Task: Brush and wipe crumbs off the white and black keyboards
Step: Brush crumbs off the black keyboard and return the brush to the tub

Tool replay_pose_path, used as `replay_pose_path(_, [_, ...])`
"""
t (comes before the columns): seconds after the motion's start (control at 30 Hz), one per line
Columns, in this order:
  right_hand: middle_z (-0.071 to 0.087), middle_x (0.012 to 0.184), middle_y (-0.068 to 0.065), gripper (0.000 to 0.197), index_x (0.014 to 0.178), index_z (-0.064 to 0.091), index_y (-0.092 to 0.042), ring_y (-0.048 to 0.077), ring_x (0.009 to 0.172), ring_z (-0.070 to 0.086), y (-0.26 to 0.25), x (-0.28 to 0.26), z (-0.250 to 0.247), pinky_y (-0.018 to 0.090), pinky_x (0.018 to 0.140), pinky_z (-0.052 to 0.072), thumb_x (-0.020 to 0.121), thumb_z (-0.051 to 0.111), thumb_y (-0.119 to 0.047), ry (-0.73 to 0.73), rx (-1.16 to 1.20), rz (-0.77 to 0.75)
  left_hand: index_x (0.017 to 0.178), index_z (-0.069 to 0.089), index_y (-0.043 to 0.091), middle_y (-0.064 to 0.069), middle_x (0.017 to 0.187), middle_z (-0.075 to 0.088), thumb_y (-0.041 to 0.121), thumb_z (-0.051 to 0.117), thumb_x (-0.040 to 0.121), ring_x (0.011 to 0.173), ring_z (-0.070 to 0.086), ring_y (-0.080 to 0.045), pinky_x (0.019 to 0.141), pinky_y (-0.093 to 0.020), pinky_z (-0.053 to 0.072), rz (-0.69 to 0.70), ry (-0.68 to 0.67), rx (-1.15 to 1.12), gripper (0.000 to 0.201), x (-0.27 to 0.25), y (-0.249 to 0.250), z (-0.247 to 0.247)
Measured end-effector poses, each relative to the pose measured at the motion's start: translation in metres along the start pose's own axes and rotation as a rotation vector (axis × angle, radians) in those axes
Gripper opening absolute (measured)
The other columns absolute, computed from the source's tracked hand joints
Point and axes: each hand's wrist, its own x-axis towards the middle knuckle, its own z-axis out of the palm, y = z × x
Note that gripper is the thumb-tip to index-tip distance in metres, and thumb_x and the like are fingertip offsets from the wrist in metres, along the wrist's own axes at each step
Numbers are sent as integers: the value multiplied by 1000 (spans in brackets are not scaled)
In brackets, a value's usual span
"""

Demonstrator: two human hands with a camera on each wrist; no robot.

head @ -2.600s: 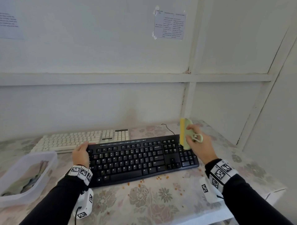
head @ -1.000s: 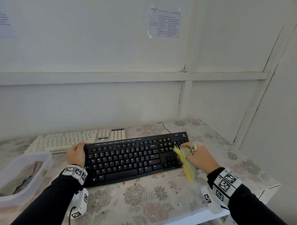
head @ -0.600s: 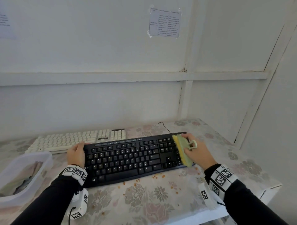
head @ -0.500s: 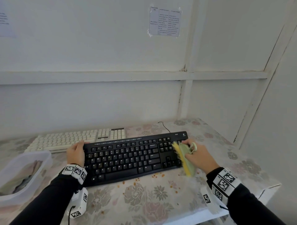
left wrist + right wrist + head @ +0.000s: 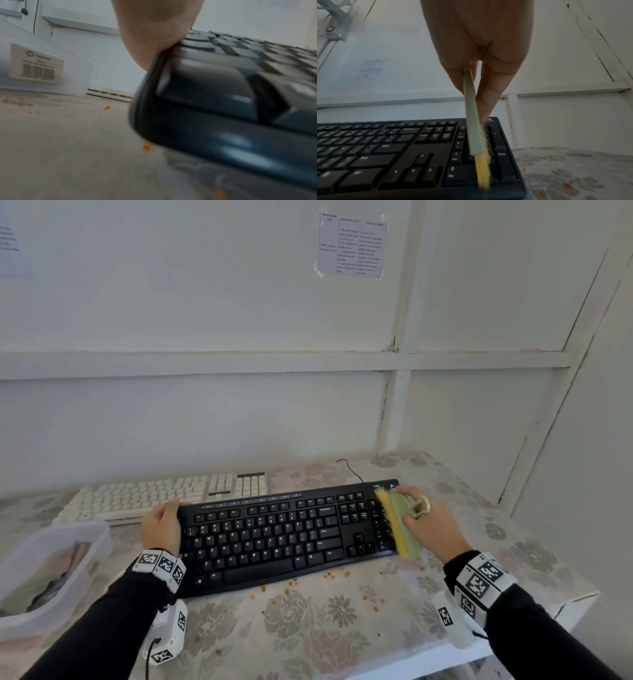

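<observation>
The black keyboard (image 5: 274, 535) lies in the middle of the flowered table, its left end raised slightly. My left hand (image 5: 161, 525) grips that left edge, thumb on top (image 5: 154, 33). My right hand (image 5: 428, 525) holds a pale green brush (image 5: 400, 522) with yellow bristles, and the bristles rest on the number pad at the keyboard's right end (image 5: 482, 169). The white keyboard (image 5: 164, 498) lies behind, at the back left. Several orange crumbs (image 5: 329, 575) are scattered on the cloth in front of the black keyboard.
A clear plastic box (image 5: 48, 570) stands at the left edge, close to my left forearm. White walls close the back and the right. The table's right corner (image 5: 582, 597) is near my right wrist. A thin cable (image 5: 349, 469) runs behind the black keyboard.
My right hand has stroked the brush back and forth over the number pad, and it now lies upright along the pad's right columns. My left hand has kept its grip.
</observation>
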Motion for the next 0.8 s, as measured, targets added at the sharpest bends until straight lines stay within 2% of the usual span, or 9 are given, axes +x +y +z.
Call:
replay_pose_path(0.1, [49,61,-3,37,111,58,-24,9,45,36,6,-7,-1,13,38,30,85,48,0,-101,-14,128,93,70,3,-3,69,59,20,47,94,77,54,-24,78,-36,43,-12,-7,5,29,4,-5,-1])
replay_pose_path(0.23, [54,61,1,23,98,61,-20,11,46,39,6,-6,-9,17,42,32,86,48,-5,-56,69,167,90,68,5,-1,59,54,18,48,94,62,46,-17,63,-31,39,5,6,-17,25,2,-4,-1])
replay_pose_path(0.27, [55,61,4,24,100,59,-24,12,46,40,5,-4,-10,18,43,33,88,48,-6,4,96,129,88,66,7,4,52,54,17,48,95,59,44,-15,59,-28,37,8,10,-21,22,2,-3,0])
replay_pose_path(0.33, [61,67,12,34,116,53,-27,12,47,44,3,0,-8,14,42,35,89,50,-7,161,127,-13,84,63,8,13,34,46,17,48,95,52,39,-12,54,-28,32,-5,12,-34,20,1,-2,0])
replay_pose_path(0.4, [65,78,7,42,128,48,-25,8,57,52,4,2,-3,7,49,41,90,53,-8,248,141,-126,76,62,11,13,30,41,17,48,95,47,36,-10,52,-28,28,-23,8,-40,24,0,-3,1])
replay_pose_path(0.47, [61,75,2,43,130,48,-23,9,59,53,6,4,2,5,50,42,91,53,-7,212,122,-134,74,64,12,10,39,49,17,48,95,54,40,-13,55,-28,32,-15,8,-33,27,1,-3,0])
replay_pose_path(0.57, [53,57,1,45,123,52,-25,4,39,39,11,2,2,12,39,37,87,50,0,116,18,-62,88,69,6,-4,62,54,20,48,93,63,47,-19,61,-31,38,-5,1,-23,26,4,-5,-1])
replay_pose_path(0.67, [49,56,-4,45,114,59,-26,5,39,36,17,-2,1,12,36,34,82,49,4,25,-19,49,89,69,6,-8,63,50,18,47,93,61,43,-20,56,-29,34,9,-6,-8,26,6,-8,0])
replay_pose_path(0.8, [59,68,-1,31,111,61,-20,11,48,44,20,0,-2,11,40,34,86,49,-6,-45,-42,139,89,68,4,-7,62,49,16,47,94,59,41,-18,55,-28,34,5,-10,-27,25,4,-5,0])
